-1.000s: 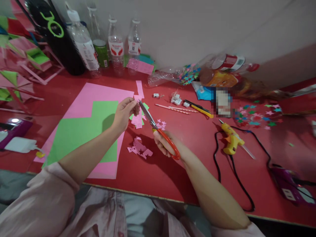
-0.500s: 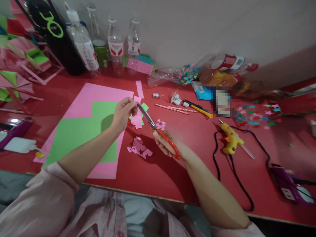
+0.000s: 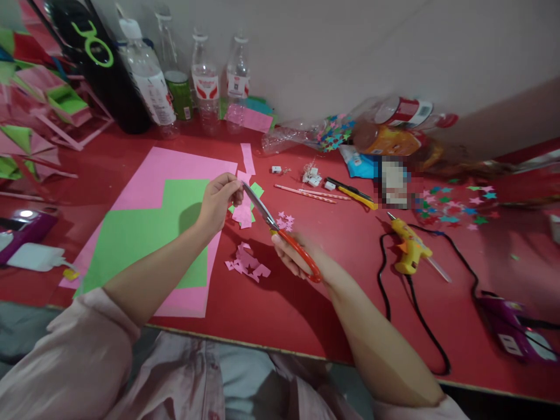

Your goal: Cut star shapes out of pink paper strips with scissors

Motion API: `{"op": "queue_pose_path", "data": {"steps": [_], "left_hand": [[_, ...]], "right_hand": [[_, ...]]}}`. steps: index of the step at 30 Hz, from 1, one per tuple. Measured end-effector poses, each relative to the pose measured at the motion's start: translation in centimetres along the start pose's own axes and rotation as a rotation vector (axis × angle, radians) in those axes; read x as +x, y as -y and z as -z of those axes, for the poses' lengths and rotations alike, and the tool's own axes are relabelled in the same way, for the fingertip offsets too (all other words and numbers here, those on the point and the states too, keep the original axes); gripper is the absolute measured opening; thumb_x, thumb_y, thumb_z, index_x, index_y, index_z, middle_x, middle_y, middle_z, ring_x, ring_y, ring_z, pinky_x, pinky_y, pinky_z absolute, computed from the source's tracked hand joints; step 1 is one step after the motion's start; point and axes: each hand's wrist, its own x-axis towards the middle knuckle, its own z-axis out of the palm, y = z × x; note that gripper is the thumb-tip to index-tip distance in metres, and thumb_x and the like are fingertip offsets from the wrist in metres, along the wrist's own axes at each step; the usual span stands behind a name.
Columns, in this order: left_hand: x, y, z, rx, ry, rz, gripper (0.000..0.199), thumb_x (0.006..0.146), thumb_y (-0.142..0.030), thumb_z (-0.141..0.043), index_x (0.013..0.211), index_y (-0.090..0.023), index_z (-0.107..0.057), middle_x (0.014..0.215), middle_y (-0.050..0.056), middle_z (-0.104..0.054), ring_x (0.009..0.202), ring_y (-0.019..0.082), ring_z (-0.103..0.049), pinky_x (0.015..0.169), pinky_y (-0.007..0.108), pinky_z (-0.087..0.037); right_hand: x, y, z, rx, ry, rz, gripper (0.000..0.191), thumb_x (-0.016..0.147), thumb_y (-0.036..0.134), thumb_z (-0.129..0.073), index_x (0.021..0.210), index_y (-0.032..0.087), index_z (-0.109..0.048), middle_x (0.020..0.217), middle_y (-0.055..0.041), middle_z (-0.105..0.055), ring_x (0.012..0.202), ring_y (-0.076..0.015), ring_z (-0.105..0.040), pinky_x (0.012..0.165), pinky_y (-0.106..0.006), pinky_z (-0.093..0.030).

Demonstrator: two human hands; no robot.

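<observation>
Orange-handled scissors (image 3: 300,252) are in my right hand (image 3: 291,256), their blades pointing up and left. The blade tips reach the pinched fingers of my left hand (image 3: 221,198); whatever those fingers hold is too small to make out. Pink and green paper strips (image 3: 244,217) lie just right of my left hand. Small pink stars (image 3: 285,221) rest beside the scissors' pivot. Below the blades are pink scraps with star-shaped gaps (image 3: 248,262). Under my left forearm, a green sheet (image 3: 131,236) overlaps pink sheets (image 3: 140,169).
Bottles (image 3: 205,87) and a black flask (image 3: 96,70) stand along the wall. A yellow glue gun (image 3: 409,248) with a black cord lies right, near a yellow cutter (image 3: 356,195) and straws (image 3: 306,193). Paper models (image 3: 56,96) crowd the left.
</observation>
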Motion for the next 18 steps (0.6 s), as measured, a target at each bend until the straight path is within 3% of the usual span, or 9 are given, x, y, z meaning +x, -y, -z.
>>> {"op": "queue_pose_path", "data": {"steps": [7, 18], "left_hand": [[0.0, 0.0, -0.1, -0.008, -0.005, -0.003, 0.014, 0.073, -0.013, -0.053, 0.06, -0.018, -0.051, 0.049, -0.005, -0.054, 0.043, 0.003, -0.046, 0.044, 0.017, -0.036], [0.0, 0.1, 0.1, 0.039, -0.03, 0.006, 0.013, 0.077, -0.018, -0.052, 0.064, -0.019, -0.049, 0.05, -0.005, -0.054, 0.045, 0.005, -0.049, 0.045, 0.018, -0.038]], "right_hand": [[-0.2, 0.5, -0.1, 0.007, -0.017, -0.039, 0.039, 0.088, 0.052, -0.045, 0.065, 0.021, -0.041, 0.033, 0.0078, -0.039, 0.025, -0.0048, -0.032, 0.028, -0.015, -0.026], [0.9, -0.9, 0.0, 0.068, 0.003, -0.034, 0.044, 0.086, 0.057, -0.048, 0.062, 0.021, -0.042, 0.031, 0.0077, -0.04, 0.023, -0.0047, -0.032, 0.026, -0.015, -0.026]]}}
